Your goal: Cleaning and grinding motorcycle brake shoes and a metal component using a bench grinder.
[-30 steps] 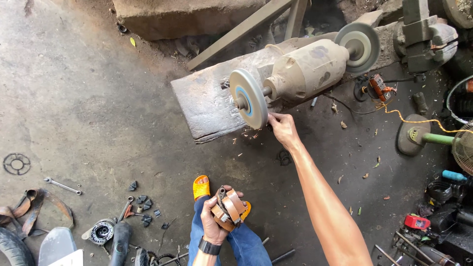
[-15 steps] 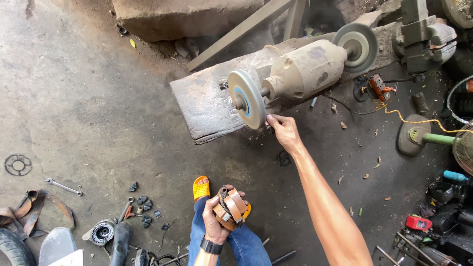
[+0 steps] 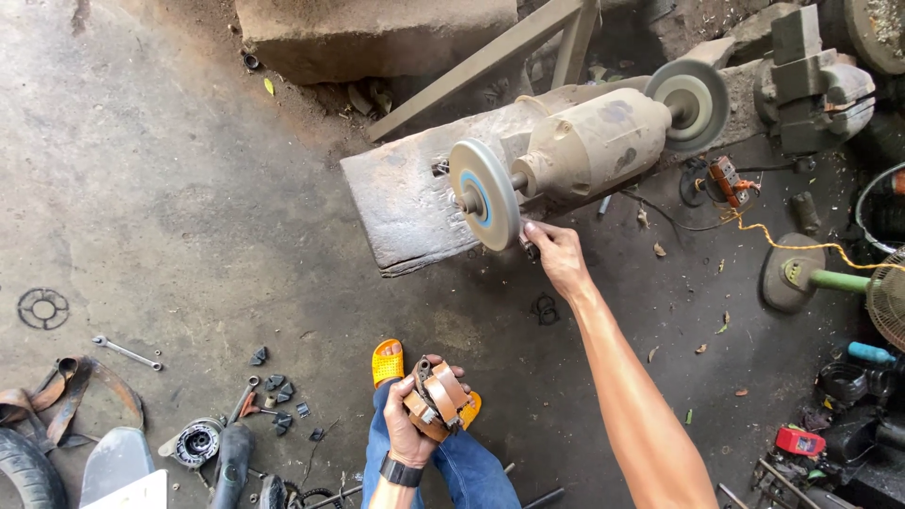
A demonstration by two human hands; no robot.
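While the left hand (image 3: 412, 426) clasps brown brake shoes (image 3: 436, 398) well below the bench grinder (image 3: 575, 151), the right hand (image 3: 556, 256), fingers curled at its near wheel (image 3: 483, 193), risks abrasion should it spin.

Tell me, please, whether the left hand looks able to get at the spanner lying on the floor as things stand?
Probably not without letting go: the left hand is closed around a brown curved part over the knee, and the spanner lies well off to its left, though only bare concrete floor lies between.
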